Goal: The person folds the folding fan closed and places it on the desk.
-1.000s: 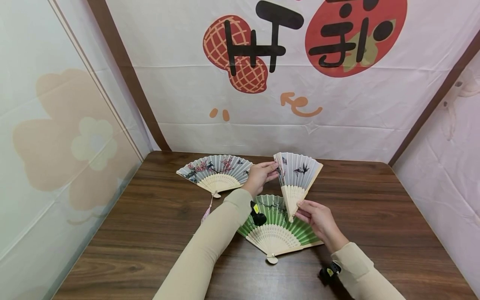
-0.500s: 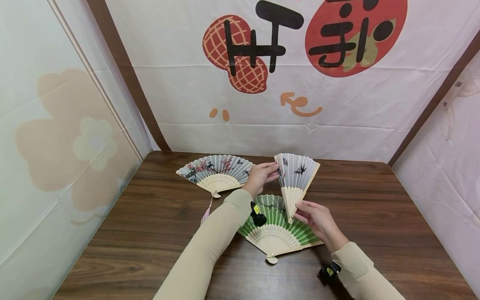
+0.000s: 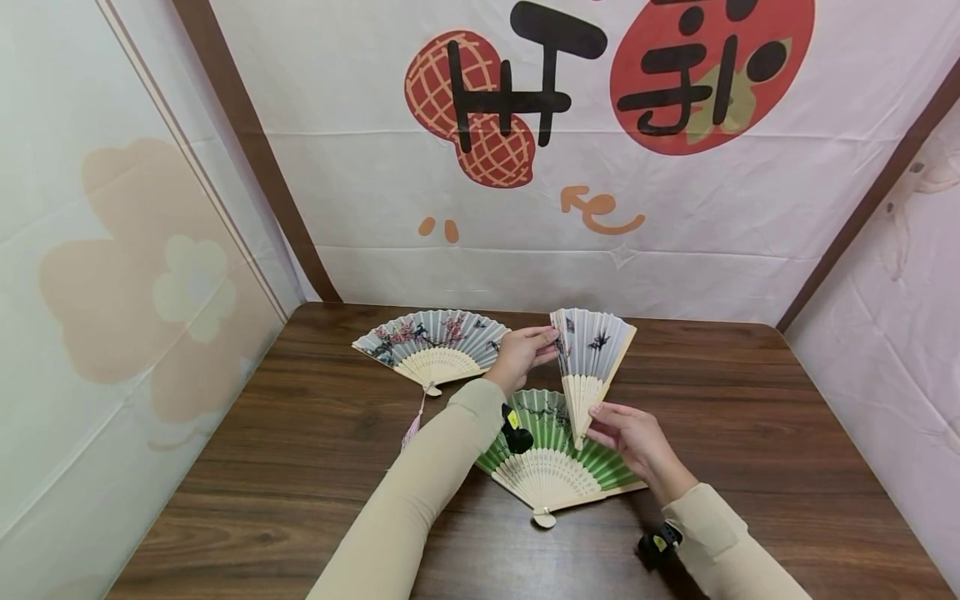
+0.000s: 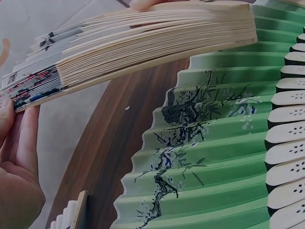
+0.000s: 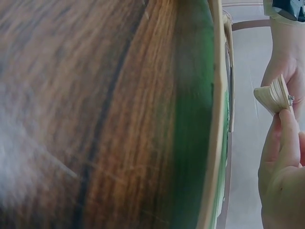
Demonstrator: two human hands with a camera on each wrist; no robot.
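Observation:
Between my two hands a partly folded, grey-white folding fan [image 3: 596, 346] is held up, its narrow pivot end pointing down. My left hand [image 3: 517, 360] pinches its upper left edge. Lower down, my right hand [image 3: 633, 435] pinches the right-hand side near the pivot. In the left wrist view the stacked ribs [image 4: 157, 43] lie pressed together, with dark and red print on the pleats near my left fingers. The right wrist view shows the fan's pivot end [image 5: 274, 97] at my right fingertips. Below it, an open green fan [image 3: 551, 473] lies spread and partly covered.
Another open fan [image 3: 441, 358], grey with pink blossoms, lies at the back left, its right end behind my left hand. A pink tassel [image 3: 411, 429] trails from it. All rest on a dark wooden table [image 3: 300, 467], with a printed cloth [image 3: 360, 192] hanging behind.
The held fan has narrowed as its right edge swung left and slightly down. My right hand shifted a little left with it; my left hand stayed in place.

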